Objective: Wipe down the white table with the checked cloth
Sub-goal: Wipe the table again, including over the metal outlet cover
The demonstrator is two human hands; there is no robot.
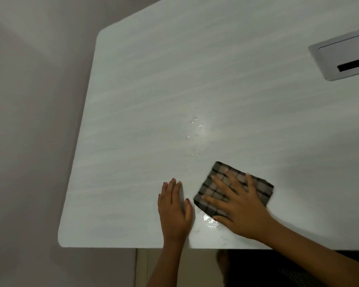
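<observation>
The white table [153,100] fills most of the view, its rounded front-left corner at the lower left. A folded brown checked cloth [261,187] lies flat on it near the front edge. My right hand [238,206] presses down on the cloth with fingers spread straight. My left hand [175,210] rests flat on the bare tabletop just left of the cloth, fingers together. Water drops [197,129] glisten above the cloth, and a wet patch [210,221] shines between my two hands.
A grey cable-port cover [344,56] with a dark slot is set into the table at the far right. The floor [29,141] lies left of the table. The table's front edge runs just below my wrists.
</observation>
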